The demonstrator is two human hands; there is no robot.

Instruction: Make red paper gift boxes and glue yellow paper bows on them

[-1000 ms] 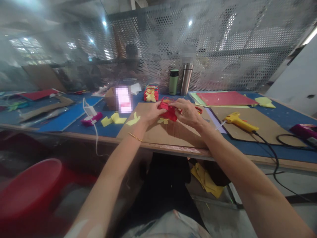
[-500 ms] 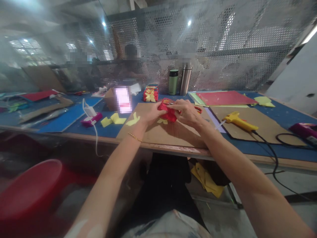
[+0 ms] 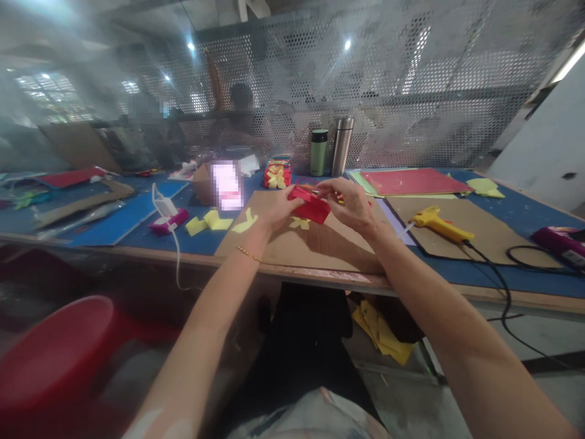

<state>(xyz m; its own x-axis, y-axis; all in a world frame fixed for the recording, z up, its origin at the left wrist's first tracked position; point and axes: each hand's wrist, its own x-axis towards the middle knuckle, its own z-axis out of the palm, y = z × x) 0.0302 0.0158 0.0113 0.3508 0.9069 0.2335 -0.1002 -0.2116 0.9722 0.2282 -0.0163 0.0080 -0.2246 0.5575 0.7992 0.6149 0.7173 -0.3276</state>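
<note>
A red folded piece (image 3: 311, 206), which looks like felt or stiff paper, is held above the brown cardboard (image 3: 329, 250). My left hand (image 3: 276, 210) grips its left end, thumb on the near side. My right hand (image 3: 351, 200) is at its upper right, thumb and fingers drawn together near its top edge; what they pinch is hidden. Under the red piece lies a yellow flower-shaped cutout (image 3: 300, 224). Another yellow cutout (image 3: 245, 221) rests beside my left wrist. Bits of red and yellow show behind my right hand, too covered to name.
A yellow glue gun (image 3: 441, 224) lies at right, its cord over the table edge. Behind stand a red pouch-like item with a yellow flower (image 3: 277, 173), a green tumbler (image 3: 319, 153) and a steel flask (image 3: 342, 148). At left are a purple power strip (image 3: 169, 222) and a lit phone (image 3: 227, 185).
My right hand has drawn back slightly right and up from the red piece. The piece has turned, so a broad flat face now shows. My left hand keeps its grip.
</note>
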